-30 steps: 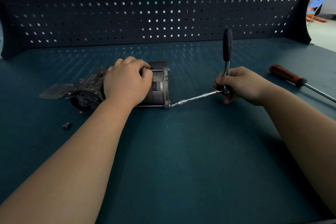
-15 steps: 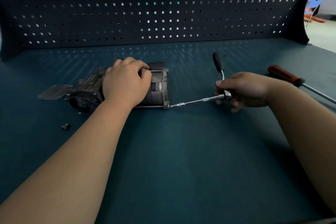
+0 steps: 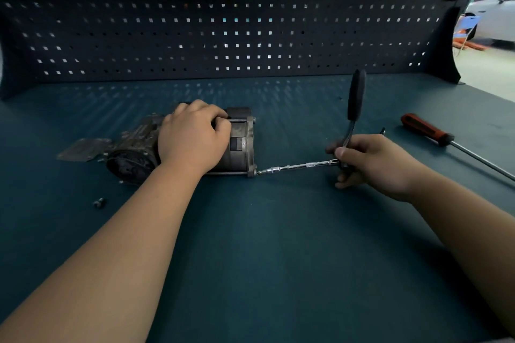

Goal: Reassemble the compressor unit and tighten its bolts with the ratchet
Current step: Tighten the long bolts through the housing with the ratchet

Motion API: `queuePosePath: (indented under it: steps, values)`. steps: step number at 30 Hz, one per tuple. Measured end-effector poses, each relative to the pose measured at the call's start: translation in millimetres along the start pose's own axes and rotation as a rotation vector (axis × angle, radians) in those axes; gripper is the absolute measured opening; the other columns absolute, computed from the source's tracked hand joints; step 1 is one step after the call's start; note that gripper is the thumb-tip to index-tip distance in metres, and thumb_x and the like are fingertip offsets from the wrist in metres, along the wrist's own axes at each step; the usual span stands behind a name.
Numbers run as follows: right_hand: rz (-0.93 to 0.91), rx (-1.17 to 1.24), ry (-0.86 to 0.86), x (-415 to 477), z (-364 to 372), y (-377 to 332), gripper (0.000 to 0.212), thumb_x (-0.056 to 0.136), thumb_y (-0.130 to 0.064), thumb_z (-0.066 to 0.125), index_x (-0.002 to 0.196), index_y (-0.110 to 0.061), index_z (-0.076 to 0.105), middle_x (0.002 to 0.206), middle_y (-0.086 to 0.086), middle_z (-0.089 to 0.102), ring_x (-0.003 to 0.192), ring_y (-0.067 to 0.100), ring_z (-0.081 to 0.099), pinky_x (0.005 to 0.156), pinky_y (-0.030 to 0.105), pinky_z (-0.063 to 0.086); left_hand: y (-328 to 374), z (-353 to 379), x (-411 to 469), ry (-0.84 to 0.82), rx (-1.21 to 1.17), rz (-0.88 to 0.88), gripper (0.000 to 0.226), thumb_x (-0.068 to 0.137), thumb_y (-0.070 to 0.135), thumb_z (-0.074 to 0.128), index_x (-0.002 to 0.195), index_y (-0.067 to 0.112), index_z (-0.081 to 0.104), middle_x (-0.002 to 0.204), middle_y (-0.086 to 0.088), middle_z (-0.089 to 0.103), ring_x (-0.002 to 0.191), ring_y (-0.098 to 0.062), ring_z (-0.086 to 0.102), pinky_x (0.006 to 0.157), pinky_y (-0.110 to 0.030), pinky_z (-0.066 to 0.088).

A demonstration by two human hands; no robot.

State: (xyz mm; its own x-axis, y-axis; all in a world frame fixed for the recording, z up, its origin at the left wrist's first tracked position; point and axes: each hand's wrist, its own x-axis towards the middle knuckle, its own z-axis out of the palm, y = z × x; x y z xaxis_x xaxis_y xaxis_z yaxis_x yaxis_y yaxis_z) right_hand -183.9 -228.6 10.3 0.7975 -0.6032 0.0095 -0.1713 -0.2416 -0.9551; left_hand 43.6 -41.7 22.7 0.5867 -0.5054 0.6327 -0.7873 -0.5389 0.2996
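Head view: left hand (image 3: 195, 139) grips one compressor unit (image 3: 241, 147); right hand (image 3: 373, 161) grips one ratchet (image 3: 356, 97); one loose bolt (image 3: 99, 202), one screwdriver (image 3: 426, 129).

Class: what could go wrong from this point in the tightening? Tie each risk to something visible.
The extension bar meets a corner bolt of the compressor unit, and the right hand grips the ratchet only at its head; the bar may tilt and slip.
Only the left hand steadies the unit; torque might roll it.
The loose bolt by the left arm could get knocked away.
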Motion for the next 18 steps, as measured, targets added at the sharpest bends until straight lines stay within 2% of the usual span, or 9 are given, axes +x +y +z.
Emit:
queuePosePath:
  steps: [1,3,5,6,8,11,14,16,18]
  values:
    - [-0.038,-0.021,-0.015,-1.2,-0.7,0.8,0.012,0.094,-0.006,0.057,0.098,-0.010,0.068,0.069,0.005,0.059,0.064,0.021,0.066,0.067,0.035,0.060,-0.1,-0.1,0.1,0.000,0.001,-0.003,0.029,0.088,0.031,0.044,0.101,0.028,0.070,0.111,0.005,0.064,0.106,-0.022,0.051,0.085,-0.036,0.036]
    - [-0.158,-0.152,-0.046,-4.9,-5.2,-0.4,0.021,0.089,-0.001,0.063,0.100,-0.018,0.071,0.083,0.002,0.066,0.081,0.017,0.067,0.085,0.028,0.055,-0.4,-0.1,0.3,-0.003,0.000,-0.007,0.029,0.088,0.031,0.044,0.102,0.029,0.070,0.111,0.006,0.064,0.105,-0.021,0.051,0.085,-0.036,0.036]
    - [-0.275,-0.383,-0.086,-7.5,-10.8,-3.1,0.031,0.083,-0.002,0.071,0.099,-0.029,0.072,0.098,-0.001,0.065,0.092,0.011,0.063,0.092,0.019,0.045,-0.7,-0.3,0.4,-0.006,0.001,-0.003,0.029,0.088,0.031,0.044,0.102,0.029,0.070,0.111,0.006,0.064,0.105,-0.021,0.051,0.085,-0.036,0.037]
    - [-0.278,-0.446,-0.100,-7.4,-12.7,-3.0,0.033,0.082,-0.005,0.073,0.099,-0.033,0.072,0.100,-0.002,0.065,0.093,0.009,0.062,0.091,0.017,0.043,-0.8,-0.5,0.6,-0.005,0.000,-0.001,0.029,0.088,0.031,0.044,0.102,0.028,0.070,0.111,0.006,0.064,0.105,-0.021,0.051,0.085,-0.036,0.037]
    - [-0.197,-0.409,-0.088,-6.2,-13.7,-1.8,0.032,0.081,-0.008,0.075,0.099,-0.035,0.072,0.095,-0.004,0.068,0.085,0.007,0.065,0.081,0.014,0.046,-1.1,-0.6,0.5,-0.001,-0.001,0.002,0.029,0.088,0.031,0.044,0.102,0.028,0.070,0.111,0.006,0.064,0.105,-0.021,0.051,0.084,-0.036,0.037]
    - [-0.088,-0.199,-0.031,-1.9,-11.1,2.7,0.028,0.080,-0.006,0.074,0.102,-0.021,0.070,0.081,0.001,0.074,0.060,0.011,0.064,0.057,0.018,0.050,-1.2,-0.5,0.6,0.000,0.001,0.002,0.029,0.088,0.030,0.044,0.101,0.028,0.070,0.110,0.005,0.064,0.105,-0.022,0.051,0.085,-0.036,0.037]
    - [-0.067,-0.162,-0.029,-1.4,-11.4,4.2,0.023,0.080,-0.007,0.073,0.100,-0.017,0.068,0.072,0.002,0.072,0.055,0.013,0.063,0.047,0.022,0.047,-0.4,0.0,0.2,0.000,0.003,0.001,0.029,0.088,0.030,0.044,0.101,0.028,0.070,0.110,0.005,0.064,0.105,-0.022,0.052,0.085,-0.036,0.037]
    - [-0.028,-0.145,-0.047,-0.9,-12.9,4.8,0.018,0.079,-0.009,0.075,0.095,-0.015,0.070,0.073,-0.005,0.072,0.051,0.015,0.061,0.044,0.022,0.045,0.1,-0.4,0.7,-0.003,0.004,-0.002,0.029,0.088,0.030,0.044,0.101,0.028,0.070,0.111,0.005,0.064,0.105,-0.022,0.051,0.086,-0.037,0.037]
    - [0.018,-0.127,-0.067,-1.0,-13.0,3.5,0.007,0.078,-0.017,0.075,0.078,-0.011,0.072,0.073,-0.012,0.072,0.042,0.013,0.052,0.040,0.022,0.042,0.0,-1.0,1.3,-0.010,0.005,-0.008,0.030,0.089,0.030,0.043,0.102,0.028,0.070,0.111,0.004,0.064,0.106,-0.022,0.051,0.086,-0.037,0.038]
